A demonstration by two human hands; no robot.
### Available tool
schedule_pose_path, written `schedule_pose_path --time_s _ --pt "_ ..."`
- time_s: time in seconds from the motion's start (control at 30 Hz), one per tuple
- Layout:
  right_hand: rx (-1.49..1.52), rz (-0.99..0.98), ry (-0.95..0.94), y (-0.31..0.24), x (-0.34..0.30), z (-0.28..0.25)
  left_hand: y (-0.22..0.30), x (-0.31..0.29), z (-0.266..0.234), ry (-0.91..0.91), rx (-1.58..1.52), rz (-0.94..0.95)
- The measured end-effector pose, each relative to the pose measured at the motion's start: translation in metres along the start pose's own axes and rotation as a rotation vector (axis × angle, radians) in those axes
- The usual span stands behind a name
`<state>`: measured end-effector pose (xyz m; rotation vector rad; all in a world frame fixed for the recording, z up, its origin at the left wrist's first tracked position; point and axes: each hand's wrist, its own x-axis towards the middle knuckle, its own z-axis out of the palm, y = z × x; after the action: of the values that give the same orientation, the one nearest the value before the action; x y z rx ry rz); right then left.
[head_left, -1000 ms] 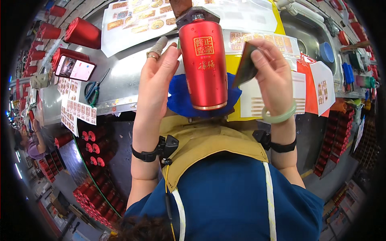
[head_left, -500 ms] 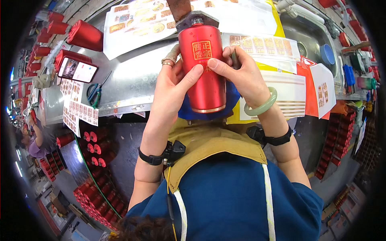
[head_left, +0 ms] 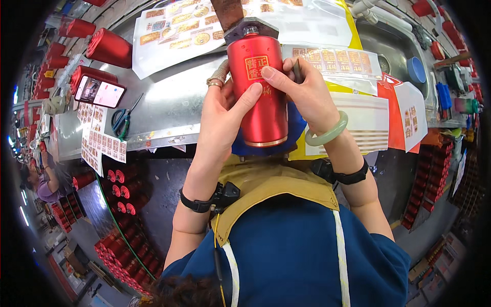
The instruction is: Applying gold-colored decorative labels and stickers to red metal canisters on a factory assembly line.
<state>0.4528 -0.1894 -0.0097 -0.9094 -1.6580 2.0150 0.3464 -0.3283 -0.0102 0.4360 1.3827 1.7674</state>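
Observation:
A metallic red bottle (head_left: 262,123) with gold lettering stands between my hands, its top end at a dark angular metal block (head_left: 250,28). My left hand (head_left: 225,110) wraps the bottle's left side, its thumb pressed on the front below the square gold label (head_left: 257,66). My right hand (head_left: 309,97) grips the right side, with its thumb lying at the label's lower right. A dark slim tool (head_left: 297,70) is tucked among the right fingers; its full shape is hidden. Fabric covers one left fingertip.
Sheets of gold stickers (head_left: 179,30) lie on the metal table, with another sticker strip (head_left: 335,60) at right. Left are red cylinders (head_left: 109,47), a phone (head_left: 99,91) and scissors (head_left: 123,120). A sink (head_left: 394,48) is far right. Another person (head_left: 48,181) works at far left.
My right thumb has slid a little up and left, onto the edge of the gold label. My left thumb has shifted slightly right. The bottle stays in nearly the same place.

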Motion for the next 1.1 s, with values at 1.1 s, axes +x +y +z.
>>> schedule_pose_path --time_s 1.1 --pt "-0.140 -0.083 0.002 -0.020 0.019 -0.013 0.001 -0.002 -0.006 -0.037 0.061 0.036"
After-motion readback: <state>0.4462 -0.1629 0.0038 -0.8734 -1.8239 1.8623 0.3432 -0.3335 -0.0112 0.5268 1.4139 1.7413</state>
